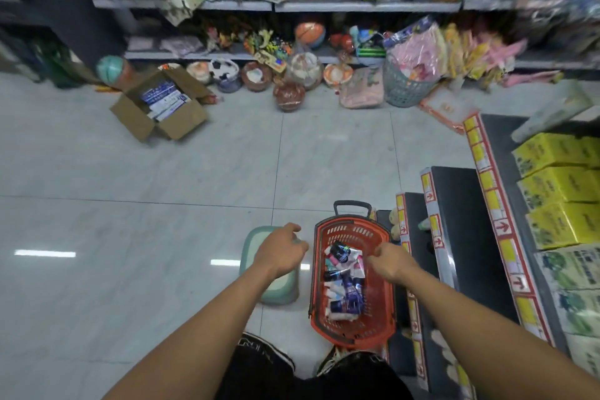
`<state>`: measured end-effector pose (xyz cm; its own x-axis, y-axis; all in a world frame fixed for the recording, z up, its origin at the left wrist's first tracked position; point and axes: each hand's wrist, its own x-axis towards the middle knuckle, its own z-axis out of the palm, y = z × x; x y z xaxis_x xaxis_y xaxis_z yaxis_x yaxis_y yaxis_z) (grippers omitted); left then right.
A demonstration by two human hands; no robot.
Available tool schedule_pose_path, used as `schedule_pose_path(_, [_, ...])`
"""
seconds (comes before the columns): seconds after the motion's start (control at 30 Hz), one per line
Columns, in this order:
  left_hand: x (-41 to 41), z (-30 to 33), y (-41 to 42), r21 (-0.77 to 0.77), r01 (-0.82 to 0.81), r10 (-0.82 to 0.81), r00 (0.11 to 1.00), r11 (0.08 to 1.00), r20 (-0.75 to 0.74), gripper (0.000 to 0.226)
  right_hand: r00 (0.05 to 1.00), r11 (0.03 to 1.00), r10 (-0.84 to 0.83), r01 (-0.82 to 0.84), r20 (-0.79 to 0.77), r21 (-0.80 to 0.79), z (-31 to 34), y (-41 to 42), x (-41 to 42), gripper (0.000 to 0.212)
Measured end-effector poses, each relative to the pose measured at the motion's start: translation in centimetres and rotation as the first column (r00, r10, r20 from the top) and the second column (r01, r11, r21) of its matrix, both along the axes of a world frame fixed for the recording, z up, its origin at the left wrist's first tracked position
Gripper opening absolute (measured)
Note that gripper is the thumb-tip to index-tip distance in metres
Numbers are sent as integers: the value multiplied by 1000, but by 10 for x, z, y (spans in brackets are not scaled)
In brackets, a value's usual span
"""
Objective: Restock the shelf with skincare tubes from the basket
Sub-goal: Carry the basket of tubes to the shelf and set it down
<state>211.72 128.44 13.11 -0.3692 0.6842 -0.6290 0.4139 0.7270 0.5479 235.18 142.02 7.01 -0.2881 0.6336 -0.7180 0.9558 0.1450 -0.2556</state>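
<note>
Head view, basket: the red basket stands on the floor right against the foot of the stepped shelf on the person's right, its black handle at the far end. Set there, I judge, so each reach from basket to shelf is short.
Head view, task's things: the skincare tubes lie in a loose heap inside the basket, dark blue, white and pink ones mixed, none standing.
Head view, right hand: the right hand hangs over the near-right part of the heap with its fingers curled downward; it seems to hold nothing, though whether the tips touch a tube I cannot tell. It looks poised to pick.
Head view, left hand: the left hand hovers over a pale green stool just left of the basket, fingers loosely curled and empty, likely kept free for balance or a second tube.
Head view, edges: the shelf tiers step down toward the basket, each front carrying a strip of red and yellow price labels; yellow boxes fill the upper tier at far right.
Head view, open room: the dark lower tiers near the basket show bare stretches, and the tiled floor to the left is wide open as far as a cardboard box.
</note>
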Motion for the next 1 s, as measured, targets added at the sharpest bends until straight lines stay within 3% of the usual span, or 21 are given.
schedule_pose_path(0.3, [-94,-9,23,15,251,-250,968,968,-34,58,981,984,-173,169,84,50,1,-28,-59,39])
schedule_pose_path(0.57, [-169,0,44,15,528,-528,849,849,-17,63,913,921,-390,385,119,67,31,-97,-125,25])
schedule_pose_path(0.87, [-145,22,77,12,772,-771,635,635,-51,69,801,799,-597,586,56,135,54,-133,-129,33])
schedule_pose_path(1.0, [-101,27,90,15,862,-857,505,506,-101,46,717,708,-697,691,-7,147,55,-150,-100,32])
